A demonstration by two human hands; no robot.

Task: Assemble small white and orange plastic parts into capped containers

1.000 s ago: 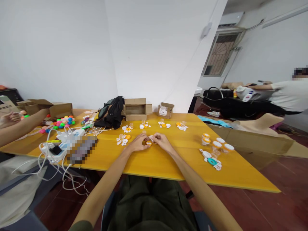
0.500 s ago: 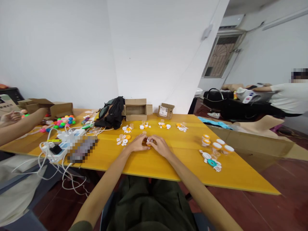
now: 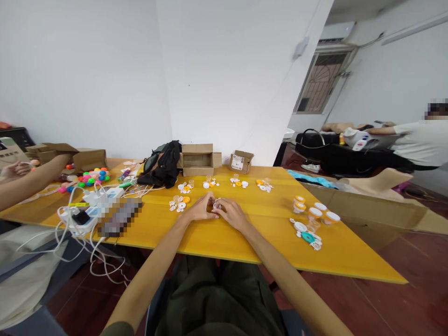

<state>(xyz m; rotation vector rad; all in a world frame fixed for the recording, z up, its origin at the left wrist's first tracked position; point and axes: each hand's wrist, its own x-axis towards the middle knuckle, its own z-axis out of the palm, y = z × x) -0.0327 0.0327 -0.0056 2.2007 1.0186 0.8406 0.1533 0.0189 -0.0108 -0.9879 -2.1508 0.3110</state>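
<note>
Close together over the middle of the table are my two hands. My right hand (image 3: 231,213) is closed, with its fingers and thumb round a small white plastic piece (image 3: 217,204). Facing it, my left hand (image 3: 202,208) has its fingers bent and closed; what lies inside them is mostly hidden, perhaps a clear part. Left of my hands lies a group of white parts (image 3: 181,205) with an orange ring (image 3: 186,199) and a clear cup (image 3: 176,199). Further back are several similar groups, one with an orange ring (image 3: 238,184).
Several jars with orange-and-white lids (image 3: 332,217) stand on the right, near a teal ring (image 3: 308,237). Cardboard boxes (image 3: 198,161) and a black bag (image 3: 163,163) line the back. A power strip (image 3: 100,208) with loose cables lies left; another person's arm (image 3: 38,179) reaches in there.
The orange edge seen between my hands is now out of sight, and the white piece is slightly turned. My left fingers have shifted up a little over where a clear cup showed.
</note>
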